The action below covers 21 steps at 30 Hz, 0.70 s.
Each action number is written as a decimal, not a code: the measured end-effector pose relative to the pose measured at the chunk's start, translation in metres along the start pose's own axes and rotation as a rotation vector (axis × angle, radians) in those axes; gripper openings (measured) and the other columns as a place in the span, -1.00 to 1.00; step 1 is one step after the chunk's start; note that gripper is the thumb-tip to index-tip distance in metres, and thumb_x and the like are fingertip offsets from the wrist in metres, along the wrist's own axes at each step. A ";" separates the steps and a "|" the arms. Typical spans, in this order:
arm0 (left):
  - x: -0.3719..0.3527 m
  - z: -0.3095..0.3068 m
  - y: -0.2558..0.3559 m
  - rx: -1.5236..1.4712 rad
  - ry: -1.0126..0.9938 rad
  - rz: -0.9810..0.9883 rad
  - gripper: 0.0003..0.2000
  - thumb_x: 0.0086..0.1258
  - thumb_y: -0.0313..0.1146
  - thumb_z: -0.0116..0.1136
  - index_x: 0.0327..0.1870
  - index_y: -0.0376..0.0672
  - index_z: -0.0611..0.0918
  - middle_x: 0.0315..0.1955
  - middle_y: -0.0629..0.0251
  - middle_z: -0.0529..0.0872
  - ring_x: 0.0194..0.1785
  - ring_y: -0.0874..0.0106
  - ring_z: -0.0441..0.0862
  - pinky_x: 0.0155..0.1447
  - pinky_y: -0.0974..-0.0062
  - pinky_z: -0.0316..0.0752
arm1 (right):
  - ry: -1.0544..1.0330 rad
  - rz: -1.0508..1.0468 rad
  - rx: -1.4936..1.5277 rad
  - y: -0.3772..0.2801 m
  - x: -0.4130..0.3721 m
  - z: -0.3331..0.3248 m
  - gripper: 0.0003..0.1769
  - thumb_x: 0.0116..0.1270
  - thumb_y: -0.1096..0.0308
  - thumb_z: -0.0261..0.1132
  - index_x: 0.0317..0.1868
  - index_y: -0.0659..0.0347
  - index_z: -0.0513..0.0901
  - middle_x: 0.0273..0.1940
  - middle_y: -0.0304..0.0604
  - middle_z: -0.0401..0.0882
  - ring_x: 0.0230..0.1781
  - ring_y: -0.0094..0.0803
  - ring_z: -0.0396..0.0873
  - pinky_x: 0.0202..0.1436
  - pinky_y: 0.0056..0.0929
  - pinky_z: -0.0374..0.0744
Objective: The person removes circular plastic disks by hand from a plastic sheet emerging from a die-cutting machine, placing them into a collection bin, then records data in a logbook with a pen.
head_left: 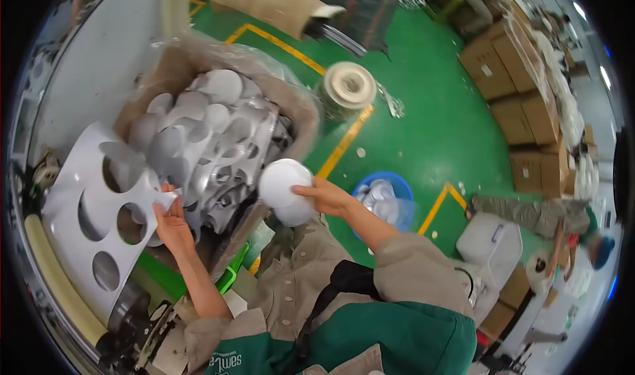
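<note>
My left hand [173, 226] grips the edge of a white sheet with round holes [99, 176], which stretches off to the left over a roller. White round discs [286, 184] are pinched in my right hand [323, 195], at least two of them overlapping, held in front of my body. Between and beyond my hands stands a large carton lined with clear plastic [294, 97], heaped with punched sheet scrap [205, 120] and some discs. Down to the right, a blue tub [405, 186] on the floor holds more white discs.
A pale roll of material [348, 86] stands on the green floor beyond the carton. A large brown roll [264, 1] lies across the top. Stacked cardboard boxes [489, 60], a white plastic bin [486, 242] and other people [562, 226] are at the right. Machine parts are at lower left.
</note>
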<state>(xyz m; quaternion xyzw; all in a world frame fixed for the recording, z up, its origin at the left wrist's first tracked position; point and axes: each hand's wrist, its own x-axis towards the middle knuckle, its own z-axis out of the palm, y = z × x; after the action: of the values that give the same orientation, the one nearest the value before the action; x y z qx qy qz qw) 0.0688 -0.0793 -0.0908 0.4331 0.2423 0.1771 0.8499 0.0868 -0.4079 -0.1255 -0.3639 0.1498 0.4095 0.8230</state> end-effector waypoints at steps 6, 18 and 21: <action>-0.003 0.003 -0.033 0.079 0.050 0.136 -0.61 0.43 -0.31 -0.21 0.17 -0.39 0.27 0.15 0.03 0.37 0.23 0.31 0.32 0.30 0.43 0.23 | 0.857 -0.373 0.292 0.147 -0.161 -0.221 -0.44 0.17 0.53 0.19 0.20 0.29 0.26 0.09 -0.03 0.40 0.09 -0.18 0.40 0.14 -0.16 0.42; -0.060 -0.014 -0.119 0.657 0.374 0.488 -0.63 0.31 -0.53 -0.11 0.14 -0.35 0.26 0.13 0.00 0.36 0.16 0.24 0.39 0.18 0.43 0.38 | 1.389 -0.708 0.715 0.315 -0.314 -0.492 -0.49 0.19 0.55 0.06 0.19 0.35 0.23 0.11 0.06 0.34 0.09 -0.04 0.39 0.08 0.09 0.44; -0.085 0.005 -0.152 0.720 0.322 0.495 -0.64 0.32 -0.50 -0.09 0.13 -0.35 0.28 0.12 0.03 0.38 0.16 0.28 0.39 0.19 0.45 0.36 | 1.430 -0.536 0.901 0.299 -0.293 -0.557 -0.50 0.21 0.53 0.06 0.19 0.36 0.21 0.11 0.07 0.32 0.06 -0.04 0.41 0.07 0.06 0.45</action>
<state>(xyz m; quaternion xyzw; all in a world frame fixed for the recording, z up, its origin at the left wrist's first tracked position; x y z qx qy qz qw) 0.0157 -0.2116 -0.1906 0.7123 0.3067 0.3442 0.5293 -0.3003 -0.8554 -0.4928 -0.1970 0.6851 -0.2204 0.6657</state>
